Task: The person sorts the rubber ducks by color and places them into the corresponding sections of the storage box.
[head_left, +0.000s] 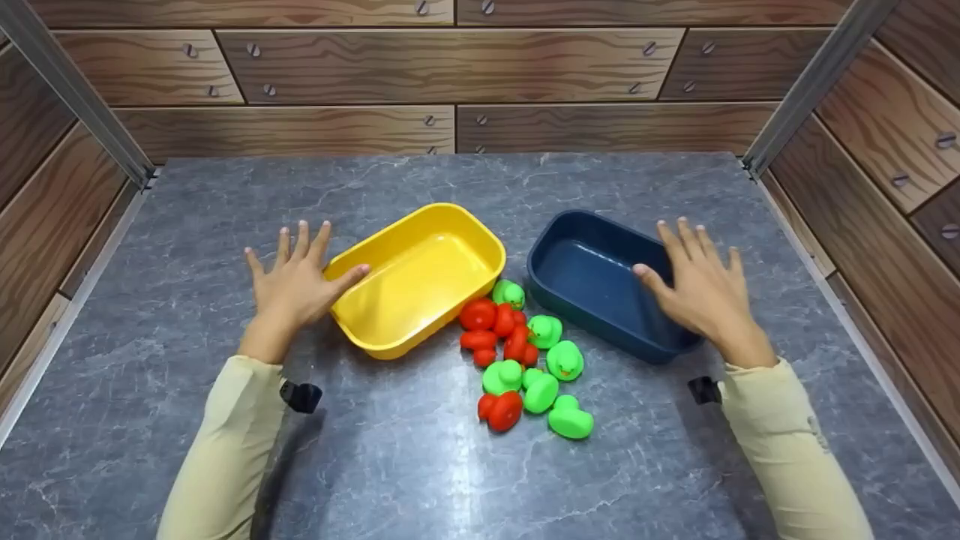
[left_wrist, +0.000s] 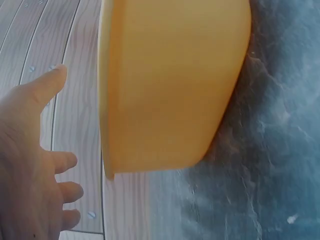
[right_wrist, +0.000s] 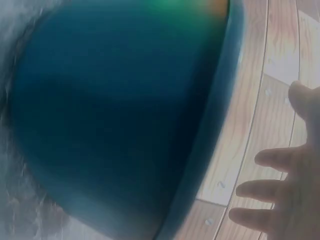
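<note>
A yellow tub [head_left: 420, 279] and a dark blue tub [head_left: 596, 279] stand side by side on the grey marble table [head_left: 420, 480], both with nothing in them. Between them lies a cluster of several red ducks [head_left: 480, 315] and green ducks [head_left: 570, 421]. My left hand [head_left: 319, 266] is spread open at the yellow tub's left end, its thumb at the rim. My right hand [head_left: 675, 274] is spread open over the blue tub's right rim. The left wrist view shows the yellow tub [left_wrist: 170, 85] beside my left hand [left_wrist: 30, 165]. The right wrist view shows the blue tub [right_wrist: 115, 115] and my right hand [right_wrist: 290, 190].
Wood-panelled walls [head_left: 450, 67] close in the table at the back and on both sides, with metal posts [head_left: 75, 90] in the back corners. Bare marble stretches in front of the ducks and behind the tubs.
</note>
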Action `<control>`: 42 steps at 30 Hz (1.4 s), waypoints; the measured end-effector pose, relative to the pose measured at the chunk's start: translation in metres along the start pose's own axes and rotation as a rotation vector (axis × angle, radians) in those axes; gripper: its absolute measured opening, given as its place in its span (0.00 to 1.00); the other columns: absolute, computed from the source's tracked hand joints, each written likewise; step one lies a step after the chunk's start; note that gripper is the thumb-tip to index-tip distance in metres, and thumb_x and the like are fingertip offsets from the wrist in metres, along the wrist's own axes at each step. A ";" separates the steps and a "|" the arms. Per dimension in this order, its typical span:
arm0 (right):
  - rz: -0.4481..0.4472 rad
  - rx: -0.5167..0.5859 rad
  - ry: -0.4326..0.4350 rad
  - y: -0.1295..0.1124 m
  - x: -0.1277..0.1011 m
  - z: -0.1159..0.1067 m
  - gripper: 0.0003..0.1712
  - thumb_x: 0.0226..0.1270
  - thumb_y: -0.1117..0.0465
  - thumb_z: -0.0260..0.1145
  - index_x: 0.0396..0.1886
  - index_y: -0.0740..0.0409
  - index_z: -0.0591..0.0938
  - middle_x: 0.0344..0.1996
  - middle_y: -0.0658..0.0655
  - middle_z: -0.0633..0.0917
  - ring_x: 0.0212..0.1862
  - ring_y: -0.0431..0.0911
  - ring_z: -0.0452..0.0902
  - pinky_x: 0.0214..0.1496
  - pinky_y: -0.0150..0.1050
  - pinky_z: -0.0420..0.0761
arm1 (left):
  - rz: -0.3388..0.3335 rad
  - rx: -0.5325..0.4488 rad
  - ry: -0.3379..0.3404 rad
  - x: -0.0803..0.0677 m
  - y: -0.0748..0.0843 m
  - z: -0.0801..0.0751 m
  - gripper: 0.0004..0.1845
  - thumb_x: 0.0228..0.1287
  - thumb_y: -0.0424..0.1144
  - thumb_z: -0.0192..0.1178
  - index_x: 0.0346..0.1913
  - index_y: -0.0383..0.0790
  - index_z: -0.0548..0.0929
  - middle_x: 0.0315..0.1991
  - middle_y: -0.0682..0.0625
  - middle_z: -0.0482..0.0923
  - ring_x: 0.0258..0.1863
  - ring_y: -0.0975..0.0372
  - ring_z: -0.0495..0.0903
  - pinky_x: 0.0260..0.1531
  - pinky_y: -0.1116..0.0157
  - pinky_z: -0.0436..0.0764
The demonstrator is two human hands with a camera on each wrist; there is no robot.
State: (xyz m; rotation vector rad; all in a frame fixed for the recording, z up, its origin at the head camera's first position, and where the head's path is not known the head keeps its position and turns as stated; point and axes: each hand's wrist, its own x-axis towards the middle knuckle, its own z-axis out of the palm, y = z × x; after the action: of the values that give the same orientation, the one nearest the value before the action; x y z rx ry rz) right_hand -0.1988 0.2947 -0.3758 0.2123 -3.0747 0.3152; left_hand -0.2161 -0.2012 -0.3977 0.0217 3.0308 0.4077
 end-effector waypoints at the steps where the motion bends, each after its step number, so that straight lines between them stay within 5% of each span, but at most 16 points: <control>1: -0.014 0.005 0.011 -0.002 -0.001 0.001 0.48 0.70 0.28 0.39 0.78 0.52 0.48 0.76 0.66 0.48 0.76 0.66 0.41 0.69 0.72 0.38 | -0.001 -0.010 -0.007 -0.001 -0.001 0.000 0.55 0.55 0.82 0.31 0.78 0.50 0.40 0.77 0.40 0.33 0.76 0.41 0.32 0.63 0.34 0.18; 12: -0.155 0.097 0.179 -0.025 -0.012 0.008 0.39 0.71 0.38 0.52 0.74 0.53 0.60 0.73 0.64 0.61 0.72 0.62 0.57 0.67 0.65 0.56 | -0.027 -0.089 -0.078 -0.007 -0.016 0.006 0.56 0.56 0.81 0.34 0.77 0.46 0.38 0.77 0.37 0.31 0.76 0.40 0.32 0.64 0.32 0.23; 20: -0.250 0.198 0.238 -0.038 -0.018 0.020 0.35 0.68 0.45 0.60 0.72 0.52 0.66 0.70 0.61 0.67 0.69 0.58 0.64 0.63 0.60 0.62 | -0.043 -0.143 -0.082 -0.013 -0.025 0.014 0.58 0.56 0.79 0.42 0.77 0.40 0.43 0.76 0.33 0.38 0.76 0.40 0.39 0.66 0.31 0.38; 35: -0.429 0.254 0.157 -0.076 -0.035 0.037 0.31 0.63 0.51 0.68 0.65 0.51 0.74 0.60 0.56 0.80 0.62 0.54 0.73 0.59 0.53 0.69 | -0.083 -0.262 -0.033 -0.021 -0.033 0.028 0.54 0.56 0.77 0.47 0.75 0.41 0.56 0.74 0.35 0.55 0.70 0.38 0.59 0.61 0.34 0.61; 42: -0.497 0.281 0.103 -0.087 -0.044 0.044 0.32 0.61 0.49 0.69 0.64 0.50 0.75 0.58 0.50 0.81 0.57 0.49 0.76 0.53 0.48 0.71 | -0.092 -0.323 -0.041 -0.023 -0.032 0.027 0.52 0.57 0.75 0.49 0.75 0.42 0.55 0.72 0.36 0.59 0.68 0.39 0.62 0.61 0.34 0.61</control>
State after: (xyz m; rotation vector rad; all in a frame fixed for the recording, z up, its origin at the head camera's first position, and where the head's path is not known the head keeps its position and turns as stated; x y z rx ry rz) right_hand -0.1439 0.2066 -0.4044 0.9133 -2.7369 0.6948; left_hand -0.1909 -0.2258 -0.4301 -0.1281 2.8729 0.8686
